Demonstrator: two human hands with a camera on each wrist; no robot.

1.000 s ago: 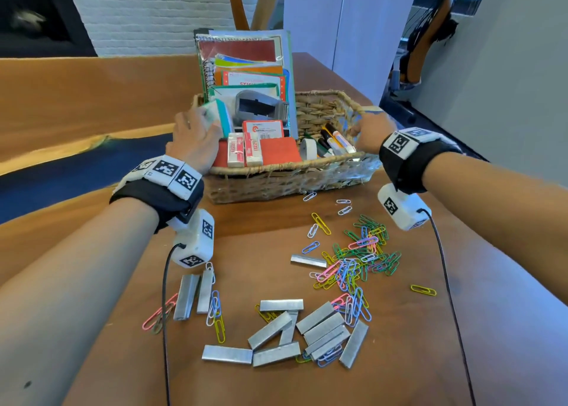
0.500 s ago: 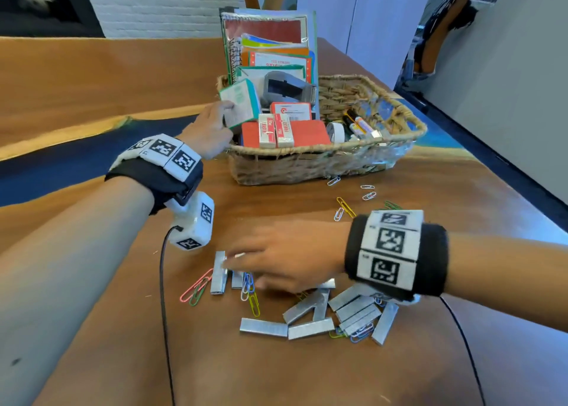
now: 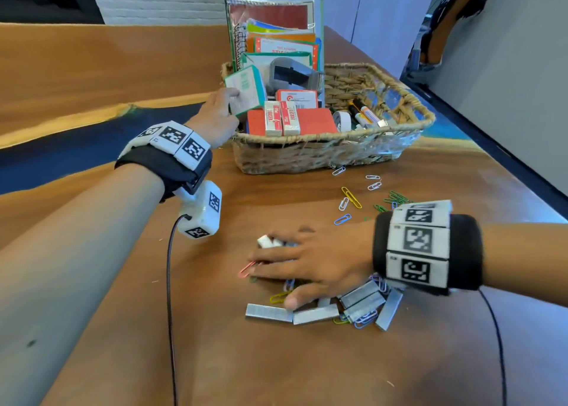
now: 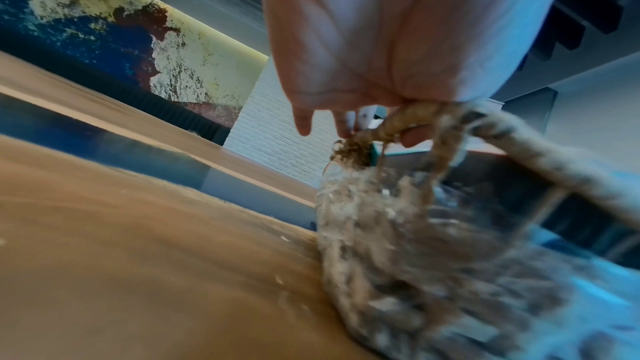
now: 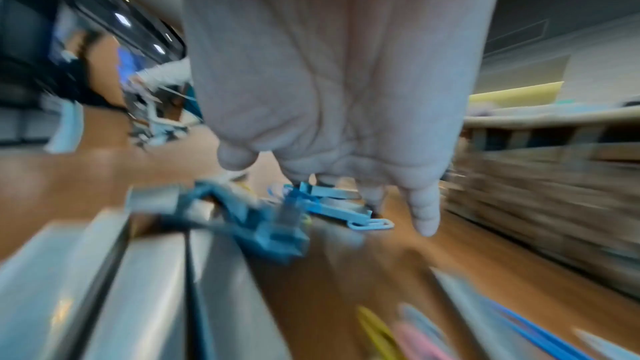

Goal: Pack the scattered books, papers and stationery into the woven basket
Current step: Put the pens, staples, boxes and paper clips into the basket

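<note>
1. Wooden table (image 3: 307,359): bears every item; a blue band crosses it at 9 o'clock.
2. Woven basket (image 3: 322,153), at 12 o'clock on the table: a spiral notebook (image 3: 270,15) and coloured papers stand upright against its rear wall; in front of them lie a grey tape dispenser (image 3: 292,73), red boxes, two eraser packs (image 3: 281,118), a tape roll (image 3: 342,121) and markers (image 3: 362,113).
3. Left hand (image 3: 215,116), at the basket's 9 o'clock corner: the thumb presses a teal-edged box (image 3: 246,89), which is held tilted over the rim, with the fingers behind it; the left wrist view shows fingertips curled over the braided rim (image 4: 408,119).
4. Right hand (image 3: 307,261), at 6 o'clock from the basket and well apart from it: palm down, fingers spread almost straight toward 9 o'clock and laid over the clutter; the thumb tip touches a staple strip. Small white pieces (image 3: 269,241) show just past the fingertips; whether the fingers pinch them cannot be told.
5. Staple strips (image 3: 316,313): a loose heap under and at 5 o'clock of the right hand.
6. Paper clips (image 3: 352,196): scattered between the right hand and the basket, with more tangled among the strips; a pink clip (image 3: 246,270) lies at the fingertips.
</note>
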